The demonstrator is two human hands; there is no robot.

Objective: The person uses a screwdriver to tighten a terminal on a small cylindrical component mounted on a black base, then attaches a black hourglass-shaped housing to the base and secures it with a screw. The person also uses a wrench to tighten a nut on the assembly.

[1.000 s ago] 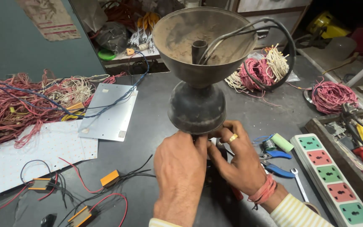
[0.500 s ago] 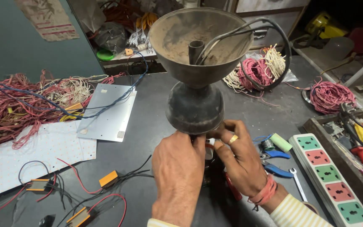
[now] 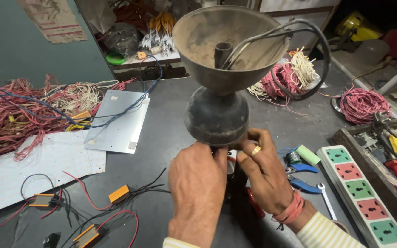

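Observation:
A dusty black metal fixture stands upright in front of me: a wide funnel-shaped cup [image 3: 207, 41] on top of a rounded bulb-like body [image 3: 216, 115]. Black and grey cables [image 3: 315, 43] come out of the cup's centre tube and loop to the right. My left hand [image 3: 197, 183] wraps the part just below the round body. My right hand [image 3: 265, 174], with a ring and red thread at the wrist, grips the same spot from the right. What sits between the fingers is hidden.
Dark worktable [image 3: 161, 138]. Red wire tangles lie left [image 3: 10, 115] and far right [image 3: 359, 103]. White panels [image 3: 120, 121] and small orange modules [image 3: 118, 193] lie left. A multi-socket power strip [image 3: 364, 197], blue-handled pliers [image 3: 302, 177], a spanner and a wooden tool tray [image 3: 387, 156] sit right.
The fixture has tilted slightly and both hands have shifted a little around its lower neck; the grip stays the same.

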